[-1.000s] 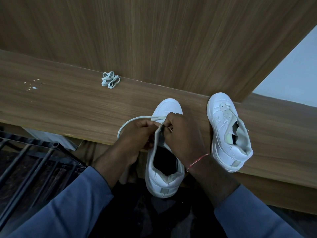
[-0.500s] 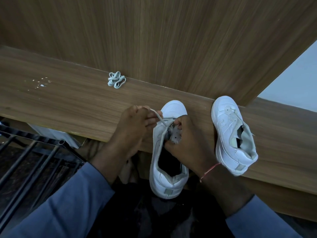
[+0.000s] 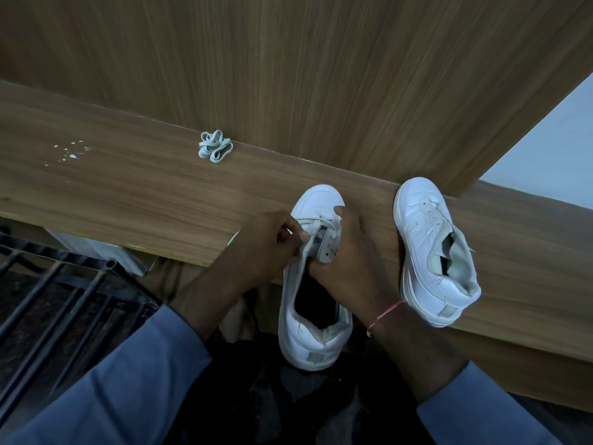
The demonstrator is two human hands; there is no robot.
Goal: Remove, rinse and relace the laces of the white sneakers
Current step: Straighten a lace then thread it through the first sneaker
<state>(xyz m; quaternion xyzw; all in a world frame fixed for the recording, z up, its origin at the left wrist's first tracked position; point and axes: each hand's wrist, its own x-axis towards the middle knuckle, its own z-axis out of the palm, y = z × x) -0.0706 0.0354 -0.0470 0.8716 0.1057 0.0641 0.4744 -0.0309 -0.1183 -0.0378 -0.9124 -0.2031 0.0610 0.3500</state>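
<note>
The left hand (image 3: pixel 266 248) has its fingers curled together, pinching the lace (image 3: pixel 316 223) just over the front eyelets of the near sneaker (image 3: pixel 313 345). That sneaker's toe rests on the counter (image 3: pixel 144 194) and its heel hangs off the edge toward the person. The right hand (image 3: pixel 349 255) curls its fingers round that sneaker's eyelet side and steadies it. The second sneaker (image 3: pixel 426 252) lies tilted just to the right on the counter. 1 bundled lace (image 3: pixel 215 150) sits well apart at the back, against the wooden panel.

To do this step well, the right hand should probably hold the eyelet flap flat so the hole stays open. The left hand can then run the lace straight and untwisted, keeping both ends even.

Whether the lace is going in or coming out cannot be told. Its tip is hidden under the left fingers, and the 2 hands cover most of the eyelets. The light is dim, so the lacing on the second sneaker is hard to read.
</note>
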